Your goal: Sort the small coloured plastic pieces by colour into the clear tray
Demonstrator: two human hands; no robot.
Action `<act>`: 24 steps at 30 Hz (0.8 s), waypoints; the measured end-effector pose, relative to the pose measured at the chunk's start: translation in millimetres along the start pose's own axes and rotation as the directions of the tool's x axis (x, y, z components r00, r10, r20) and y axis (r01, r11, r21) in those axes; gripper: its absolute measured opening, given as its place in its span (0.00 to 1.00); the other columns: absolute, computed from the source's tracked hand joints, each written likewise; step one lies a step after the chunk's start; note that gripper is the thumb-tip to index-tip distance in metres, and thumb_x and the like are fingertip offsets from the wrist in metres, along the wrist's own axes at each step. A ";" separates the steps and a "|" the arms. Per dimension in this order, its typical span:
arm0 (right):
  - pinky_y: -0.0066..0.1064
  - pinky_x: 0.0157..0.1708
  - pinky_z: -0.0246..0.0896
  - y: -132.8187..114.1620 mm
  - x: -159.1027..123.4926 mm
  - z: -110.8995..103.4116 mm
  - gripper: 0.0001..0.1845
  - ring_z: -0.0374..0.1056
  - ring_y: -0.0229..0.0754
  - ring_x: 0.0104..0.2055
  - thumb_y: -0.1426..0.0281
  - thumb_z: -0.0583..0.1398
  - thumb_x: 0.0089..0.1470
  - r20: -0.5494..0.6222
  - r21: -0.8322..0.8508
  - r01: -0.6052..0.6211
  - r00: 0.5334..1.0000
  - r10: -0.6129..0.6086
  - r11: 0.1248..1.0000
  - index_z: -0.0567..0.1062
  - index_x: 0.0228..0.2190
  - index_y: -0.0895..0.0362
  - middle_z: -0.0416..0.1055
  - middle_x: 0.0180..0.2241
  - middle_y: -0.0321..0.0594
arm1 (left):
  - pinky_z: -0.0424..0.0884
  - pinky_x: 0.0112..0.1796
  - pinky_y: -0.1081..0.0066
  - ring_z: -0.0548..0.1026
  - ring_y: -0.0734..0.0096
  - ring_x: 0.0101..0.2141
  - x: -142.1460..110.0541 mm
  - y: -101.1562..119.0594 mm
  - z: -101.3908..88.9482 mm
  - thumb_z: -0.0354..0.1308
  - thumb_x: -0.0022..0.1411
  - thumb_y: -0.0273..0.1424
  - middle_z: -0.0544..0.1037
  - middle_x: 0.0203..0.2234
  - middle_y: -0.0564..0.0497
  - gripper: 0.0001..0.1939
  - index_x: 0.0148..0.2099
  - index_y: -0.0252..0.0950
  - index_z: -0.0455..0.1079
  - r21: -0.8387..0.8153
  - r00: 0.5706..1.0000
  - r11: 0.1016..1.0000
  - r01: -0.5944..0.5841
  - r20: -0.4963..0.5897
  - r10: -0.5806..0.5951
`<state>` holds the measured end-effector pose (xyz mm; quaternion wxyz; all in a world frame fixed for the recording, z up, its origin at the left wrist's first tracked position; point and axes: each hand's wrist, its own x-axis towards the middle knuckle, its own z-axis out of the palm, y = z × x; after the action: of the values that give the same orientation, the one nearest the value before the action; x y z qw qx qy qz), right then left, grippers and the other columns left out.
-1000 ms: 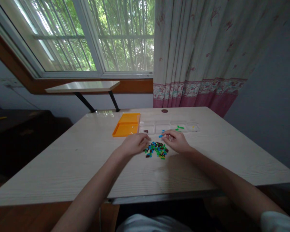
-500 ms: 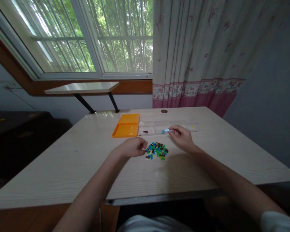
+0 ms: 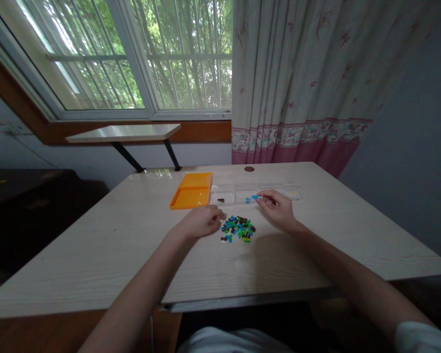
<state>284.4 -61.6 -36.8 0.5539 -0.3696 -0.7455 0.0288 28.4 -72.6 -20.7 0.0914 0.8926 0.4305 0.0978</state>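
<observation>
A loose pile of small building bricks (image 3: 238, 228) in blue, green, dark brown and yellow lies on the table. My left hand (image 3: 203, 220) is at the pile's left edge with its fingers drawn together; what they hold, if anything, is too small to make out. Over the clear compartment tray (image 3: 235, 202), my right hand (image 3: 277, 207) pinches a blue brick (image 3: 255, 197) between thumb and finger. Just left of it, another blue bit (image 3: 247, 200) lies in a middle compartment. Dark brown bricks (image 3: 221, 200) sit in the compartment farther left.
An open orange case (image 3: 183, 198) with a few pale bits adjoins the tray's left end. A small raised shelf (image 3: 125, 131) stands at the table's back left. Behind the table are a barred window and a curtain (image 3: 297, 98).
My right hand has moved right and slightly away from me with blue brick in it, now above the tray. My left hand shifted a little left, then back up beside the pile.
</observation>
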 end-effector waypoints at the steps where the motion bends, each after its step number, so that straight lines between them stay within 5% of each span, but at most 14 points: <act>1: 0.24 0.20 0.54 0.2 0.0 0.0 0.07 0.55 0.31 0.19 0.67 0.59 0.50 0.001 0.002 0.001 1.000 -0.001 1.000 0.73 0.32 0.56 0.67 0.22 0.34 | 0.61 0.27 0.77 0.69 0.74 0.27 0.0 -0.1 0.5 0.49 0.53 0.28 0.73 0.29 0.51 0.14 0.40 0.38 0.71 0.007 1.000 1.000 0.000 -0.005 0.001; 13: 0.24 0.20 0.53 5.2 -1.3 1.9 0.08 0.55 0.32 0.19 0.65 0.58 0.50 0.003 -0.004 -0.050 0.999 0.050 0.999 0.74 0.32 0.55 0.66 0.23 0.34 | 0.63 0.30 0.76 0.70 0.72 0.30 0.8 -0.4 1.9 0.48 0.55 0.28 0.73 0.30 0.50 0.13 0.39 0.38 0.72 0.030 1.000 0.999 -0.012 0.002 0.012; 24: 0.26 0.29 0.56 37.7 4.3 12.7 0.09 0.64 0.37 0.27 0.66 0.57 0.49 0.116 -0.274 -0.213 0.961 0.252 0.938 0.75 0.32 0.55 0.69 0.24 0.35 | 0.59 0.27 0.76 0.68 0.73 0.27 2.1 1.3 3.0 0.49 0.56 0.30 0.72 0.27 0.50 0.08 0.33 0.36 0.69 0.076 0.999 0.997 0.032 0.015 -0.033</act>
<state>292.7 -27.2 -55.3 0.4361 -0.5212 -0.7332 0.0240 31.4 -71.9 -23.0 0.0627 0.8890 0.4477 0.0727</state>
